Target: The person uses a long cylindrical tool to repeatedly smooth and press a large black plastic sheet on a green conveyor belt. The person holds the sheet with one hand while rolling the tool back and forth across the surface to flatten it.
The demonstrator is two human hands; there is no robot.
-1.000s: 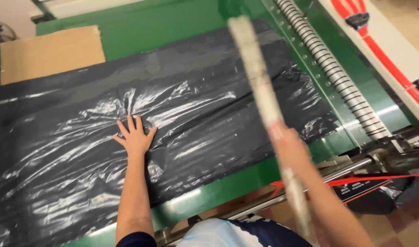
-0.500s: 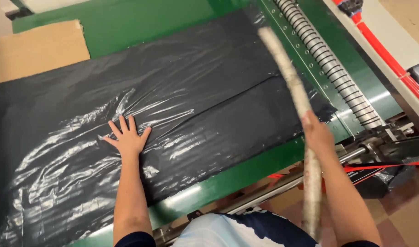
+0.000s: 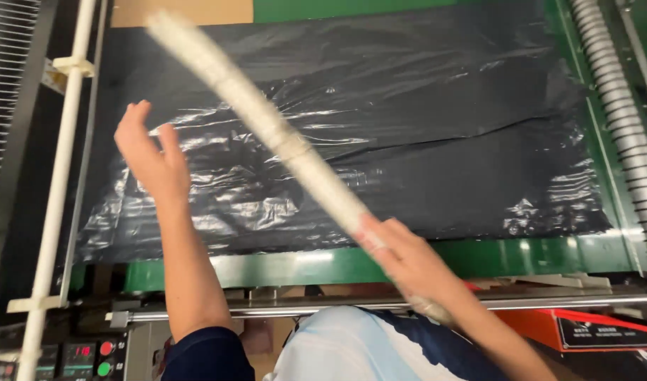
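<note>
Your right hand [image 3: 401,257], lower centre: closed round a pale stick [image 3: 267,127]. Your left hand [image 3: 148,152], left: open, empty, above black plastic sheet [image 3: 422,127].

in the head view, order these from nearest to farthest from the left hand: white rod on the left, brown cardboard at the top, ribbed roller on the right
Measured from the left hand, raised open above the black plastic sheet:
1. White rod, just to its left, along the machine's left edge.
2. Brown cardboard, up at the top edge, behind the sheet.
3. Ribbed roller, far across the sheet on the right side.
</note>
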